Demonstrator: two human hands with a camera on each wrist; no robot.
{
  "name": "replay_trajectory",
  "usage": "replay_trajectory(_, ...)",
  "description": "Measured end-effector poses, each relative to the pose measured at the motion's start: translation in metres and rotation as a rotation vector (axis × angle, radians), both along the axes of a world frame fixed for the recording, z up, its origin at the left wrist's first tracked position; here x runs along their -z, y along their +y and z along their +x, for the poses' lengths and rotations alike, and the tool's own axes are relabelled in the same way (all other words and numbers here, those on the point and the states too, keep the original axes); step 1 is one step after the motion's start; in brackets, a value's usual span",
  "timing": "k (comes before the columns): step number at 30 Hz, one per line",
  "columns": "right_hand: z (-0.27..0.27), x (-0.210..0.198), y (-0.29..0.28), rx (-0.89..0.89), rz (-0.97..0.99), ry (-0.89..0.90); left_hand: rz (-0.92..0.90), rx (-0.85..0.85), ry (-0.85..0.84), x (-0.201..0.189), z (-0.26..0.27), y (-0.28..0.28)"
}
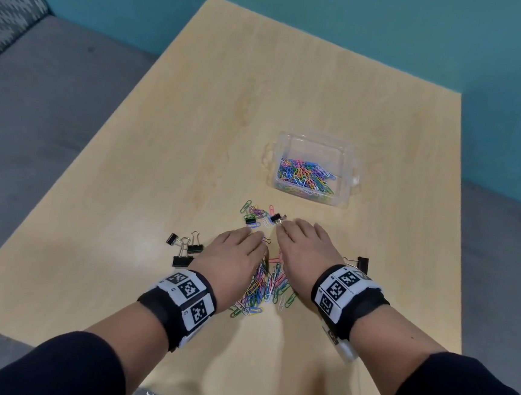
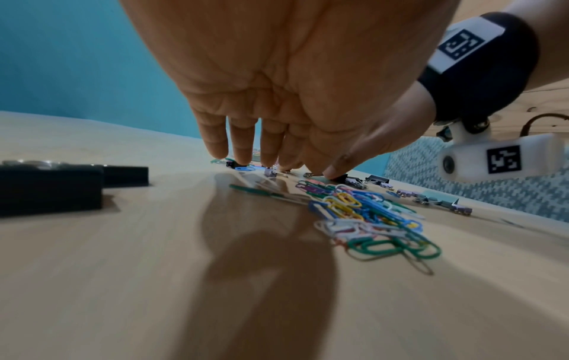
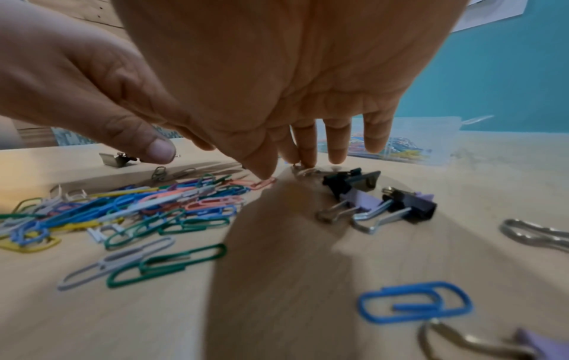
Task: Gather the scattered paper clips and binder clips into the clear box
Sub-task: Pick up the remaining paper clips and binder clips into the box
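Note:
The clear box [image 1: 349, 161] stands right of the table's middle and holds many coloured paper clips [image 1: 305, 176]. A loose heap of paper clips [image 1: 264, 287] lies between my wrists, and it shows again in the left wrist view [image 2: 369, 219] and the right wrist view [image 3: 129, 209]. A smaller cluster of clips [image 1: 256, 216] lies just past my fingers. My left hand [image 1: 249, 239] is palm down, its straight fingertips [image 2: 243, 156] on the table. My right hand [image 1: 294, 228] is also flat, and its fingertips [image 3: 307, 156] touch the wire handle of a black binder clip [image 1: 275, 218].
A few black binder clips [image 1: 184, 249] lie left of my left hand. Another binder clip [image 1: 362, 262] lies right of my right wrist. Black and purple binder clips [image 3: 381, 202] and a blue paper clip [image 3: 415, 302] lie under my right palm. The wooden table [image 1: 262, 87] ends at a teal wall.

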State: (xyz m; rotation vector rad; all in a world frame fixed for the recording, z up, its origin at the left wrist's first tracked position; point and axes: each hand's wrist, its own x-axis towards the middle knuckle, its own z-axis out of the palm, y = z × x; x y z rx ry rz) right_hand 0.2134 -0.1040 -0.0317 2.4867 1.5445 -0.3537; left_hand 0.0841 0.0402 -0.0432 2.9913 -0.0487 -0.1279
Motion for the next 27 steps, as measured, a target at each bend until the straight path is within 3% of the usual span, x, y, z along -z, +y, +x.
replay_trajectory(9, 0.012, -0.004, -0.019, 0.041, 0.147, 0.019, -0.004, -0.004, 0.015, 0.002, 0.000, 0.000)
replay_trajectory(17, 0.008, -0.010, -0.014, 0.092, 0.056, -0.012, 0.006, -0.003, -0.024, -0.001, 0.010, -0.003)
replay_trajectory(22, 0.001, -0.011, 0.011, -0.058, 0.091, 0.097, 0.004, -0.052, -0.017, 0.000, 0.007, 0.005)
replay_trajectory(27, -0.007, -0.008, 0.029, -0.039, -0.015, 0.132, 0.020, -0.025, 0.015, 0.002, 0.007, 0.014)
